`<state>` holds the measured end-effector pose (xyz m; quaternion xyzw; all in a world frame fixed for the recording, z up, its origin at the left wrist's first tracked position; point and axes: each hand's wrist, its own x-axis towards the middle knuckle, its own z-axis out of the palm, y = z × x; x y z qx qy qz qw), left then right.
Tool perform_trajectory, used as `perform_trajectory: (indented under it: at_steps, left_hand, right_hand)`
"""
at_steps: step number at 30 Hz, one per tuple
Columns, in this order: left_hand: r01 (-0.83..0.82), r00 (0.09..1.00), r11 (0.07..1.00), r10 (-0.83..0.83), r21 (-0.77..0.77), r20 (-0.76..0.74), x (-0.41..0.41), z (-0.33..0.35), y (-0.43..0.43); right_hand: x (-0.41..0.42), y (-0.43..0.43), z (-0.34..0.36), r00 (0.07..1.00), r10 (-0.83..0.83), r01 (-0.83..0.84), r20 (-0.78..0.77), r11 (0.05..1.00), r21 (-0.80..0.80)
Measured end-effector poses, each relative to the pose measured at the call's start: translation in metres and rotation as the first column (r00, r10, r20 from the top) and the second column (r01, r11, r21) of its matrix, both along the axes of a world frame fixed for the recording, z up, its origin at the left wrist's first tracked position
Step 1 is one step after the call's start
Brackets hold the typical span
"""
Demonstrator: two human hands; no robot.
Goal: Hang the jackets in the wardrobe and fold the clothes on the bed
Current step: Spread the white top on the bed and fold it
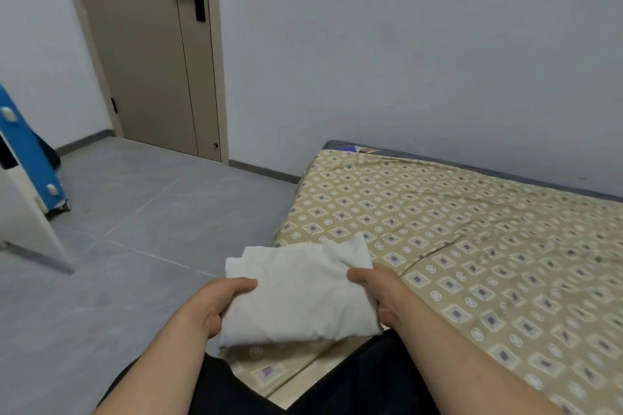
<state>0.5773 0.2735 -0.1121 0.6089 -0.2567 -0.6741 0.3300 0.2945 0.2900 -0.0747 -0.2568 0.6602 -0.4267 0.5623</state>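
**Folded white garment held at both sides over the near corner of the bed**

I have the white garment (296, 293) folded into a thick, roughly square bundle. It sits between my two hands, over the near corner of the bed (472, 246) and just ahead of my dark trousers (337, 381). I cannot tell whether its underside rests on the patterned sheet or hangs just clear of it.

My left hand (215, 303) grips the left edge and my right hand (377, 293) grips the right edge. Each thumb is pressed on top and the fingers are curled underneath, out of sight, so both hands are clamped on the cloth.

It looks light and soft, probably cotton, with no stiffness of its own. The far corners already splay slightly, and the layers would likely slide apart if I held it by one corner or one side only. I judge the best hold is the one I have, pinching through all the layers at opposite edges and keeping the bundle level. To set it down, I would lower it flat and draw my fingers out sideways so the fold keeps its shape.

No jackets show here. Across the grey floor (135, 212) are a closed door (151, 44), a white panel (27, 212) and something blue (30, 152).
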Motion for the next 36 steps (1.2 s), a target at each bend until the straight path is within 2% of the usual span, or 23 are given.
perform_trajectory:
  at_steps: [6,12,16,21,25,30,36]
  left_hand:
    - [-0.058,0.998,0.998,0.057,-0.029,-0.023,-0.001,-0.001,-0.006]
    - [-0.013,0.990,0.998,0.022,0.067,-0.138,0.007,-0.008,-0.014]
    - [-0.078,0.977,0.996,0.087,0.051,-0.196,0.012,-0.014,-0.029]
    - [-0.227,0.901,0.974,0.214,0.010,-0.377,0.017,-0.018,-0.059]
    - [-0.438,0.807,0.899,0.377,-0.032,-0.454,0.020,-0.029,-0.088]
    - [-0.608,0.688,0.793,0.551,0.038,-0.472,0.035,-0.061,-0.119]
    - [-0.685,0.697,0.728,0.667,0.029,-0.266,0.088,-0.073,-0.146]
  right_hand:
    - [0.002,-0.003,-0.004,0.999,0.009,-0.009,0.032,1.000,0.015]
    - [-0.006,-0.016,-0.016,0.998,0.048,-0.049,0.040,0.999,0.021]
    - [0.001,-0.037,-0.011,0.990,0.114,-0.116,0.081,0.993,0.016]
    - [0.028,-0.100,0.017,0.968,0.235,-0.242,-0.090,0.968,-0.070]
    - [0.066,-0.160,0.029,0.926,0.314,-0.340,-0.207,0.934,-0.105]
    - [0.121,-0.225,-0.005,0.896,0.398,-0.418,-0.194,0.906,-0.072]
    - [0.181,-0.277,-0.035,0.892,0.448,-0.449,-0.057,0.893,0.003]
